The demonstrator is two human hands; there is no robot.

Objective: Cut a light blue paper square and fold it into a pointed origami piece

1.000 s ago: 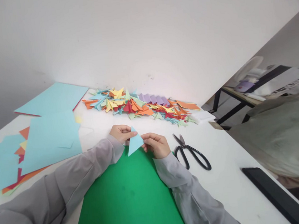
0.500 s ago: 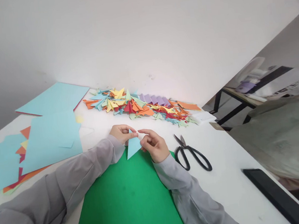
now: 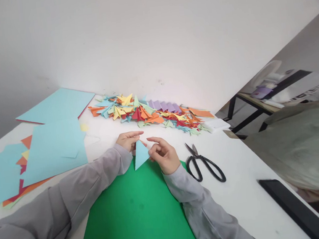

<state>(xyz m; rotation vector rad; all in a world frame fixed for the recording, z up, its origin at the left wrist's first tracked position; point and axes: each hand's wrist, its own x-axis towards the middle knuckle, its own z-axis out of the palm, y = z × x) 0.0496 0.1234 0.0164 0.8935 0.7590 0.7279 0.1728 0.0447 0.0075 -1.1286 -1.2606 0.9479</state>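
A small light-blue folded paper triangle point(image 3: 141, 154) is held between my two hands, over the far edge of a green sheet point(image 3: 138, 210). My left hand point(image 3: 128, 140) is closed on its upper left side, the index finger stretched out past the top. On the right edge of the paper, my right hand point(image 3: 165, 155) pinches with thumb and fingers, its index finger raised and pointing left. The far side of the paper and some fingertips are hidden.
Black-handled scissors point(image 3: 196, 163) lie partly spread on the right. Behind my hands is a pile of colourful folded paper pieces point(image 3: 143, 111). Blue paper sheets point(image 3: 56, 150) lie left. A black bar-shaped object point(image 3: 293, 204) sits by the right table edge, near grey-green cloth point(image 3: 303, 141).
My left thumb has left the front face of the blue paper, and more of its top shows. My left index finger has straightened. The right hand has hardly moved.
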